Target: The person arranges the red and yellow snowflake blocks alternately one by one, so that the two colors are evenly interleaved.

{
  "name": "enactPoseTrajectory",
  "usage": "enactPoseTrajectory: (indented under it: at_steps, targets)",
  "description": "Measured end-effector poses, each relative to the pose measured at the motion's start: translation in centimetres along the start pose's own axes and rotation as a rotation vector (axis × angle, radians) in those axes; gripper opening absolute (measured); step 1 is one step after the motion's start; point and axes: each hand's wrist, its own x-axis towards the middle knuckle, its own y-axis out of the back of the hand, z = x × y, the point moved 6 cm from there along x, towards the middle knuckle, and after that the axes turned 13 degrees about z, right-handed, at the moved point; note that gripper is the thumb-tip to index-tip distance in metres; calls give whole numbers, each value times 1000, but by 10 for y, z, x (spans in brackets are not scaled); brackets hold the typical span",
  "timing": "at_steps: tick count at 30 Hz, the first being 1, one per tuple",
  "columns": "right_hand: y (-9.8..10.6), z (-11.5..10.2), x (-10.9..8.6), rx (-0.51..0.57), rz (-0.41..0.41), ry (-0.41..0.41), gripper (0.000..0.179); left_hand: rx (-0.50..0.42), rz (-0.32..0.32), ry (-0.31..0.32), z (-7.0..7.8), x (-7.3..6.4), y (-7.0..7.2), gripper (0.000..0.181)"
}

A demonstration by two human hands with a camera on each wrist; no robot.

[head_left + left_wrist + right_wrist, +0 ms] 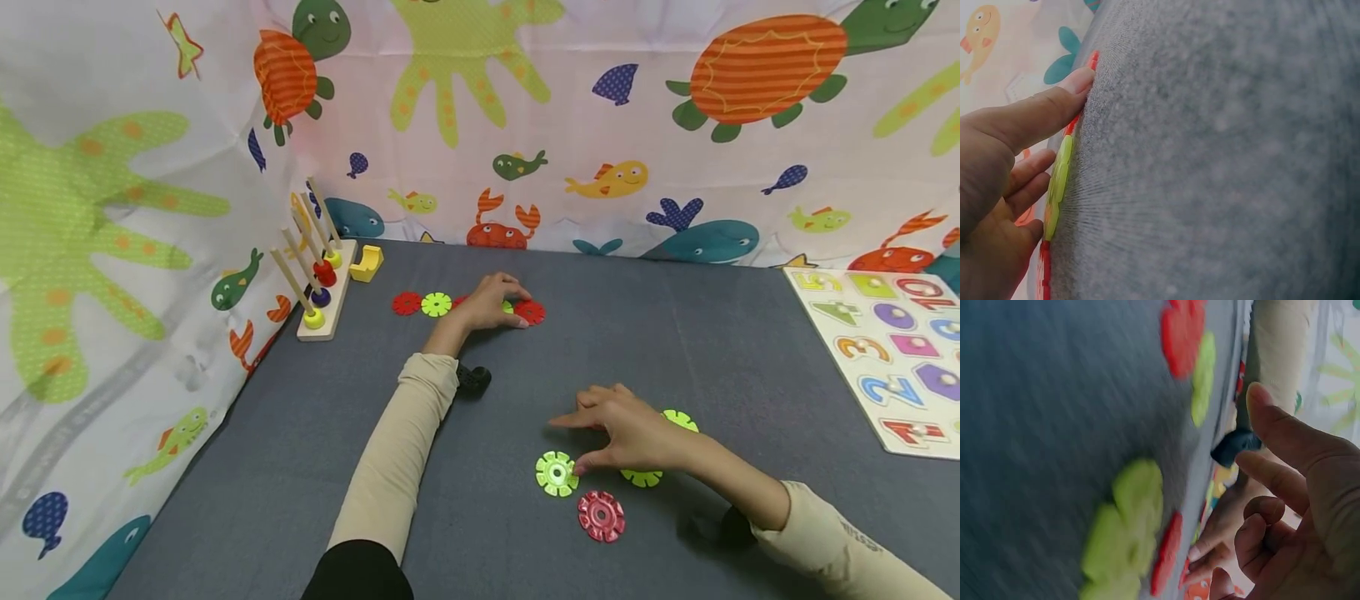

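Observation:
My left hand (489,302) is at the right end of a row of flat, notched flower discs. Its thumb and fingers pinch the edges of the last red disc (531,312). Beside it in the left wrist view lies a green disc (1059,187), then another red disc (1044,272). My right hand (630,429) hovers over loose discs, index finger stretched out and nothing held. Its thumb tip is right at the edge of a green disc (557,473). A red disc (602,517) lies nearer me, and two more green discs are partly hidden by this hand.
A wooden peg stand (318,332) with coloured rings is at the back left, with a yellow block (367,263) beside it. On the right lies a number-and-shape puzzle board (840,329). A printed sea-animal cloth (450,183) borders the grey table (637,325).

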Motion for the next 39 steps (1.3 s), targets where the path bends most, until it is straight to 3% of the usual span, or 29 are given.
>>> enactPoseTrajectory:
  at_steps: [11,18,39]
  targets:
    - [-17,-6,-4,-63,-72,-11,58,21,-2,3,1,2,0,46]
    - [-19,-9,-4,-91,-68,42,56,18,-1,-8,3,2,1,46]
    - [-21,-11,0,-25,-52,105,46,28,-1,17,0,1,2,46]
